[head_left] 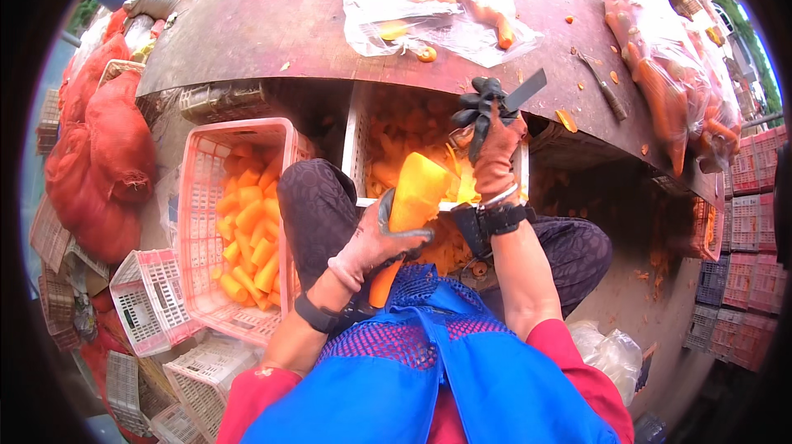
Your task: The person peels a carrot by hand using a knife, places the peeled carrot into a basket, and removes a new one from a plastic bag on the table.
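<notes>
- The left grip (381,239) is clamped around the orange carrot (417,194), held tilted by the white crate's (354,147) near edge.
- The right grip (495,132) is clamped on the knife (526,91), blade apart from the carrot.
- Strokes should run clear of the left grip.

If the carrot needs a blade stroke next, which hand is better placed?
Probably the right: the right hand already holds the blade, clear of the carrot, while the left hand is occupied gripping the carrot.
</notes>
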